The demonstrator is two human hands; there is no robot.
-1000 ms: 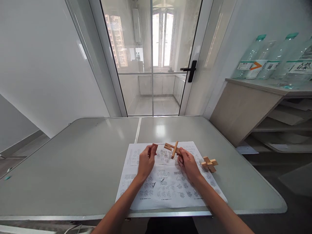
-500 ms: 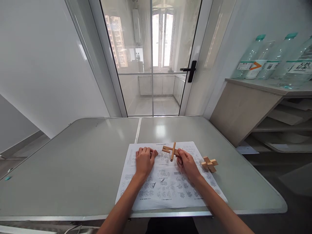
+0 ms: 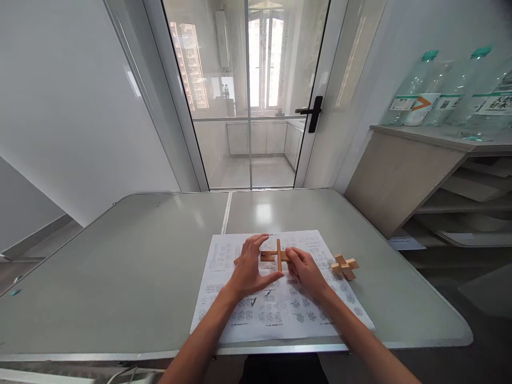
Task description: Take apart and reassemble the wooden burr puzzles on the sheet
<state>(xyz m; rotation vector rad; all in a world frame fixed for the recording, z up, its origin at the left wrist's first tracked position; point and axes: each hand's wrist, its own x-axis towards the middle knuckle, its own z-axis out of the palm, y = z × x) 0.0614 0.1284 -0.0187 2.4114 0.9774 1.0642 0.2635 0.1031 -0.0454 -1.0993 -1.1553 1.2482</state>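
Note:
My right hand [image 3: 304,268] pinches the right end of a flat, notched wooden puzzle piece [image 3: 266,256] just above the printed sheet. A slim wooden bar [image 3: 279,248] crosses that piece, so the pair forms a cross. My left hand [image 3: 248,272] is open around the cross's left side, fingers spread and thumb stretched out by the bar's lower end. Whether the thumb touches the bar I cannot tell. Another wooden piece [image 3: 236,262] pokes out behind my left hand, mostly hidden by it.
Under both hands lies a white sheet [image 3: 280,328] printed with puzzle diagrams, on a grey-green table [image 3: 120,277]. An interlocked wooden puzzle [image 3: 345,266] rests at the sheet's right edge. Clear plastic bottles [image 3: 452,101] stand on a shelf unit [image 3: 416,170] at right. A glass door [image 3: 250,120] is beyond.
My left hand has let go of a wooden piece, opened and moved right toward the cross. The cross has turned in my right hand and shifted slightly left.

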